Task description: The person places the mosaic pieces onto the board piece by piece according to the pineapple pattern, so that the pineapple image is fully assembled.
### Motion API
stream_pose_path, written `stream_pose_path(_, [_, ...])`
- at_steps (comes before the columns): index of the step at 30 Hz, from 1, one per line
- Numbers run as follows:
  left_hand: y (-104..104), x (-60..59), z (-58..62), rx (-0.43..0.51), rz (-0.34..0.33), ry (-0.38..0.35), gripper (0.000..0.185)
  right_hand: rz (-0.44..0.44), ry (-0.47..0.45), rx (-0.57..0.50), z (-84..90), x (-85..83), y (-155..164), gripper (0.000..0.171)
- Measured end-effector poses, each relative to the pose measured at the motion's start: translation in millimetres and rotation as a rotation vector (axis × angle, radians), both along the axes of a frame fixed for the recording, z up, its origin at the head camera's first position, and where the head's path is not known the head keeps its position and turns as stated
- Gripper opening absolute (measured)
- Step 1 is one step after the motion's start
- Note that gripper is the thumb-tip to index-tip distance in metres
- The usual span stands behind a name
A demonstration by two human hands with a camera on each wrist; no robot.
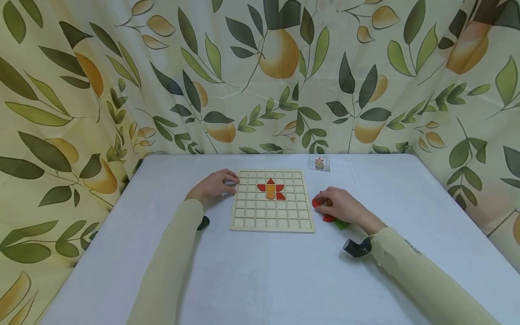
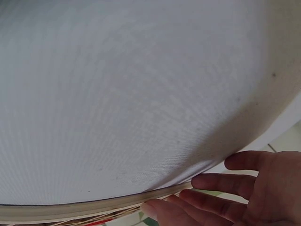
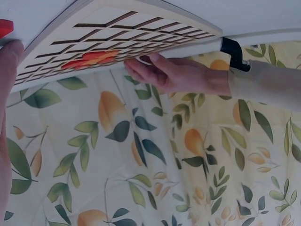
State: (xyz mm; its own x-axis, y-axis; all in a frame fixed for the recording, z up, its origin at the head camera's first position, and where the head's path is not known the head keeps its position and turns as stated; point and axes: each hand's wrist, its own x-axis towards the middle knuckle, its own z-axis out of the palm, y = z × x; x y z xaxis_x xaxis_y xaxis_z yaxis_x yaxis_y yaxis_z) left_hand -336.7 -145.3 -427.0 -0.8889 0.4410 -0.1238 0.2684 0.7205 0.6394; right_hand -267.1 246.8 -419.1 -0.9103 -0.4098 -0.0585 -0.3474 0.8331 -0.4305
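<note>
A wooden grid board [image 1: 272, 221] lies flat in the middle of the white table. Red and orange pieces [image 1: 271, 188] form a small flower shape in its upper rows. My left hand [image 1: 221, 184] rests on the table with straight fingers touching the board's left edge near the far corner; in the left wrist view its fingers [image 2: 221, 181] lie by the board's rim [image 2: 94, 205]. To the board's right, my right hand [image 1: 327, 204] curls over loose pieces and pinches a red piece [image 1: 316, 203]. More red [image 1: 328, 219] and green pieces [image 1: 342, 224] lie under that hand.
A small pattern card [image 1: 319, 163] lies near the table's far edge, right of the board. Leaf-and-fruit curtains [image 1: 260, 76] close in the table at the back and both sides. The white tabletop [image 1: 268, 275] stretches toward me in front of the board.
</note>
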Motion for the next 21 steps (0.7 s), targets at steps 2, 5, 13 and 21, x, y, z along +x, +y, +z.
stream_pose_path(2, [0.0,-0.2,0.1,0.000,-0.004,0.004,0.037,0.004,0.011,-0.001,0.1,-0.1,0.0,0.031])
stream_pose_path(5, [0.3,0.3,0.7,-0.004,-0.009,0.010,0.037,0.008,0.021,-0.004,-0.4,-0.1,0.3,0.031])
stream_pose_path(13, [0.0,2.8,3.3,0.009,-0.002,0.004,0.037,0.030,0.038,0.002,-0.6,-1.0,-0.6,0.037])
stream_pose_path(21, [0.4,-0.5,0.4,0.018,0.008,-0.009,0.036,0.030,0.035,0.020,-0.7,-0.6,-3.4,0.038])
